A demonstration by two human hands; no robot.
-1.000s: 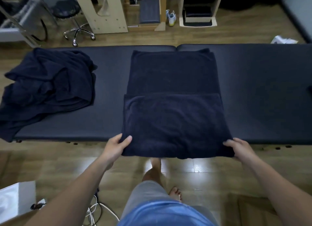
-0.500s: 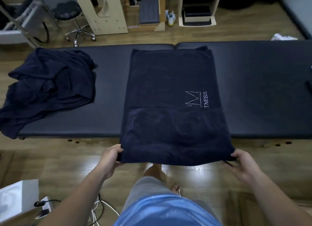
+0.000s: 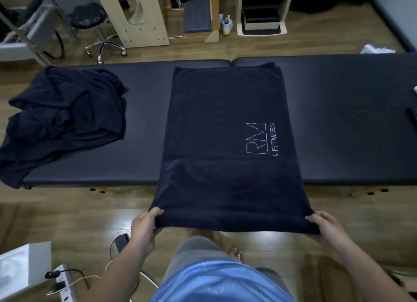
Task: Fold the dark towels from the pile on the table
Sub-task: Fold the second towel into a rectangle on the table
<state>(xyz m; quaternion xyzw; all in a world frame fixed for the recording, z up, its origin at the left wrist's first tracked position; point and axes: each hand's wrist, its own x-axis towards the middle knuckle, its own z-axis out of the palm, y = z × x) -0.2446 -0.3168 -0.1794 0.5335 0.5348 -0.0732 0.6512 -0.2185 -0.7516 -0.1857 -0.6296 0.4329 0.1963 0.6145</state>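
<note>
Spanned the view L to R: dark padded worktop (image 3: 338, 121). Lay across its middle, near end pulled past the front edge & held in air: one dark towel (image 3: 225, 103), near part apparently doubled over. Sat heaped on the L end, well apart: pile (image 3: 63, 117). Gripped the near corners, fingers curled over the cloth: left hand (image 3: 144, 225) & right hand (image 3: 325, 227). Best done w/ corners level, cloth taut, edges matched before laying down. Ran long axis away from person toward far edge; logo (image 3: 259, 139) read sideways, near R edge.
</note>
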